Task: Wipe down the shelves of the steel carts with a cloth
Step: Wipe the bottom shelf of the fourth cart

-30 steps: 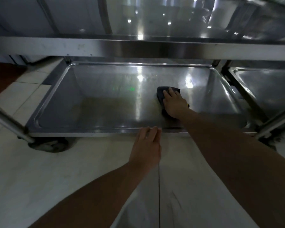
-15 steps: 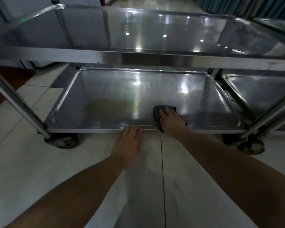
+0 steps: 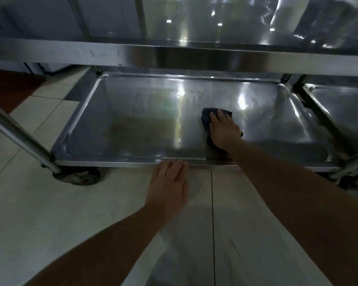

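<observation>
Wiping: the dark cloth [image 3: 207,118] lies flat on the lower shelf [image 3: 132,112], right of its middle.
Right hand [image 3: 223,133]: fingers straight and spread, palm pressing the cloth down; nothing pinched.
Left hand [image 3: 167,186]: flat, fingers together, tips at the shelf's front rim [image 3: 112,163]; contact unclear.
Stain: a brownish patch [image 3: 136,129] sits left of the cloth, well apart.
Advice: probably sweep leftward across it in overlapping strokes, keeping pressure even and steadying the cart.
Above: the upper shelf [image 3: 174,56] overhangs.

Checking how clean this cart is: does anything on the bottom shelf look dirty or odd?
Yes. A brownish stain spreads over the left half of the bottom shelf, left of the cloth under the right hand.
</observation>
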A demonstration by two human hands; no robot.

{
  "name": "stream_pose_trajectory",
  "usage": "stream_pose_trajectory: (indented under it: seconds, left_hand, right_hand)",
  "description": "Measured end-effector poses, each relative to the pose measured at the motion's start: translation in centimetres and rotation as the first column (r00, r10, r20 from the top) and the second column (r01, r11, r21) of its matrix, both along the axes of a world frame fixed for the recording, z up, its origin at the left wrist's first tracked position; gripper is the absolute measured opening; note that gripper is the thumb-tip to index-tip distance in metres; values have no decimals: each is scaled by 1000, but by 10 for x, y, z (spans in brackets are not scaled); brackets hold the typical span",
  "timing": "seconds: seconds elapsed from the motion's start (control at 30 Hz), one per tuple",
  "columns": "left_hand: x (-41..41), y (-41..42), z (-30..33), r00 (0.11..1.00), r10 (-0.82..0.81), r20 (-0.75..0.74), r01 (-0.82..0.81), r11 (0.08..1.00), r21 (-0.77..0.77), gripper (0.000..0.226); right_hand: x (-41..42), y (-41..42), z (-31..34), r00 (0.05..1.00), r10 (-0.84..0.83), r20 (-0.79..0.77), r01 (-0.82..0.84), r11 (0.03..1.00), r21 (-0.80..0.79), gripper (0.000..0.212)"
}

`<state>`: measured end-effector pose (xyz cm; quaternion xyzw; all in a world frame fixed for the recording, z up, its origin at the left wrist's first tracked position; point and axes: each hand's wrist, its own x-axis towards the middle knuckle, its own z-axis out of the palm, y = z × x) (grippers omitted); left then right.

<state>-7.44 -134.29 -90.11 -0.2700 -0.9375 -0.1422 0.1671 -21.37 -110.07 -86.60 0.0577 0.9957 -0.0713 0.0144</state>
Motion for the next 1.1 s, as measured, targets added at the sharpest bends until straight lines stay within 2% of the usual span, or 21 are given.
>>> stream_pose_trajectory:
  seconds: [0.17, 0.4, 0.53, 0.67, 0.83, 1.1]
  left_hand:
    - [-1, 0, -7, 999, -4, -40, 5, 1000, 24, 50]
    - [0, 0, -3, 1000, -4, -14, 5, 995, 95, 45]
    - [-3, -2, 5, 997, -1, 75, 1, 1000, 5, 50]
    - [-2, -6, 19, 984, -9, 177, 22, 997, -67, 57]
    - [2, -44, 28, 990, 71, 123, -64, 996, -59, 56]
    - [-7, -89, 17, 986, 88, 138, -77, 994, -83, 55]
  right_hand:
    - [-39, -12, 4, 998, -65, -2, 65, 998, -26, 55]
    - [-34, -45, 7, 999, 18, 29, -18, 1000, -18, 54]
    - [4, -52, 7, 998, 48, 41, -49, 998, 27, 54]
    - [47, -60, 9, 992, 20, 128, -23, 999, 23, 54]
    - [70, -68, 11, 984, -30, 178, 29, 1000, 12, 56]
    - [64, -122, 7, 993, 28, 118, -30, 999, 15, 55]
